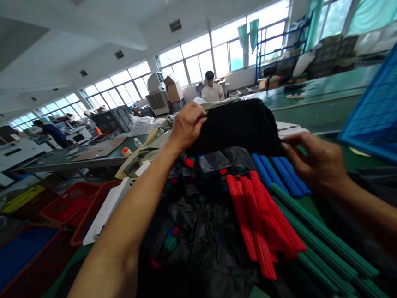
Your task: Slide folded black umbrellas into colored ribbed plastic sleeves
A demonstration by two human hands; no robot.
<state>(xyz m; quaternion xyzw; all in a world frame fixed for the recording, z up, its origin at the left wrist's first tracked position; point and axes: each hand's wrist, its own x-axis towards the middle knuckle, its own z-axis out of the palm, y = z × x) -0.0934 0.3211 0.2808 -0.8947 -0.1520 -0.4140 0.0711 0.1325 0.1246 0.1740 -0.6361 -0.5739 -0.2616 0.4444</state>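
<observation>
left hand (188, 126) closed on the left end of a folded black fabric piece (233, 129), right hand (316, 162) pinching its right corner, so the piece is held up between them. below it lie red ribbed plastic strips (260, 218), blue ribbed plastic strips (280, 174) and green ribbed plastic strips (325, 244) on crumpled black plastic sheeting (193, 247); a blue mesh plastic crate (382, 109) sits off right.

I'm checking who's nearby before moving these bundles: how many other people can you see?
2: a person in a white shirt by the far windows, and a person in a dark blue top at the white machines on the left. Others may be hidden behind the cardboard boxes.
</observation>
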